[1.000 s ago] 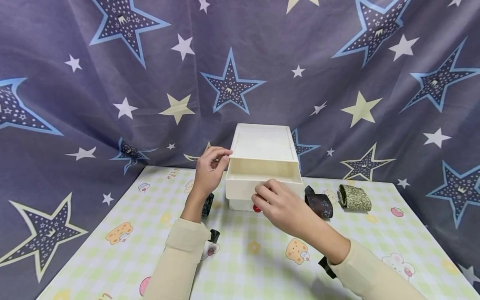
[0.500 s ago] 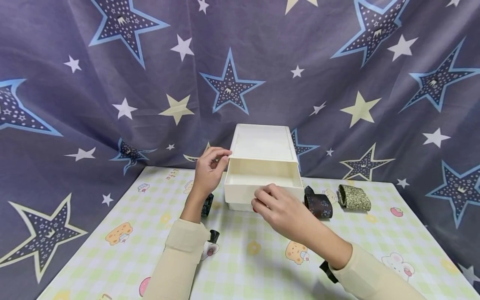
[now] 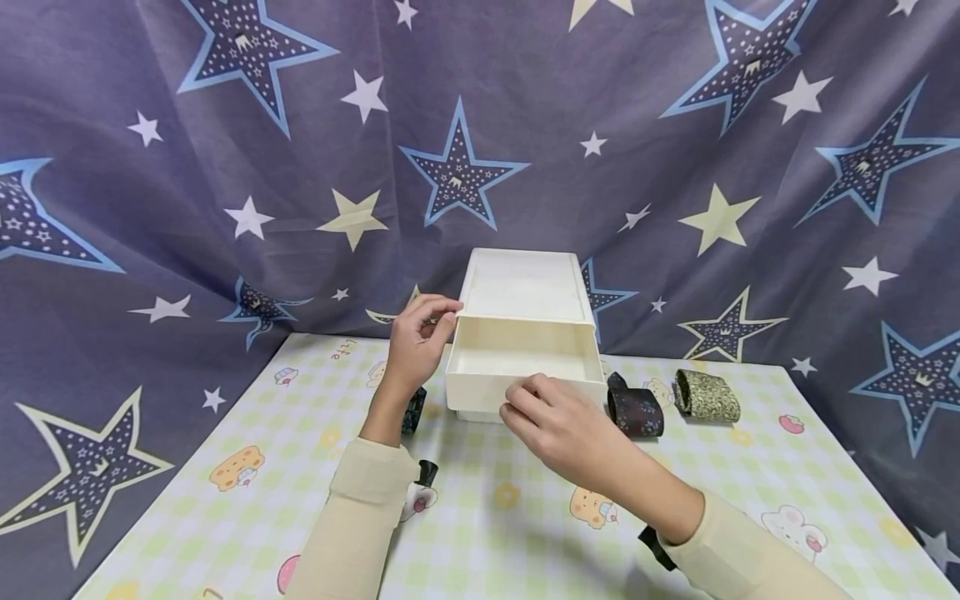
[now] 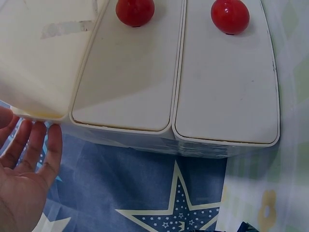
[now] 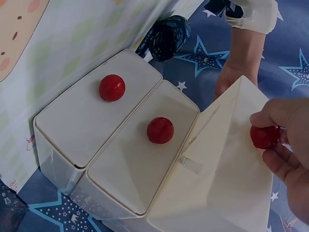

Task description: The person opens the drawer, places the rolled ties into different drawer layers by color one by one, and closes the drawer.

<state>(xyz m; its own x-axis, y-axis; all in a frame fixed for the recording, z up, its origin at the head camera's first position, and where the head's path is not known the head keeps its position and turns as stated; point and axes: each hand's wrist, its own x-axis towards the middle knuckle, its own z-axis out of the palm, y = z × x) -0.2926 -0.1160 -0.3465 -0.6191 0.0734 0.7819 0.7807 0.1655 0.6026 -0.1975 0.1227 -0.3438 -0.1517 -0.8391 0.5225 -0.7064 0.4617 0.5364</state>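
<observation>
A white drawer cabinet (image 3: 527,283) stands at the back of the table, its top drawer (image 3: 476,393) pulled out toward me. Inside, the visible part of that drawer holds nothing. My right hand (image 3: 562,425) pinches the drawer's round red knob (image 5: 263,138) between thumb and fingers, as the right wrist view shows. At the cabinet's upper left front corner is my left hand (image 3: 416,343), its fingertips touching the side edge with the fingers mostly straight. Two lower drawers, with red knobs (image 4: 231,16) (image 5: 112,87), are closed.
Right of the cabinet lie a dark floral fabric roll (image 3: 636,408) and a green-yellow patterned roll (image 3: 707,396). Another dark patterned roll (image 5: 168,38) sits left of it, partly behind my left forearm. A checkered cloth (image 3: 300,500) covers the table; a starry curtain (image 3: 360,283) hangs behind.
My right hand has moved slightly toward me and down, drawing the top drawer further out. More of its inside shows now. The left hand stays at the cabinet's corner.
</observation>
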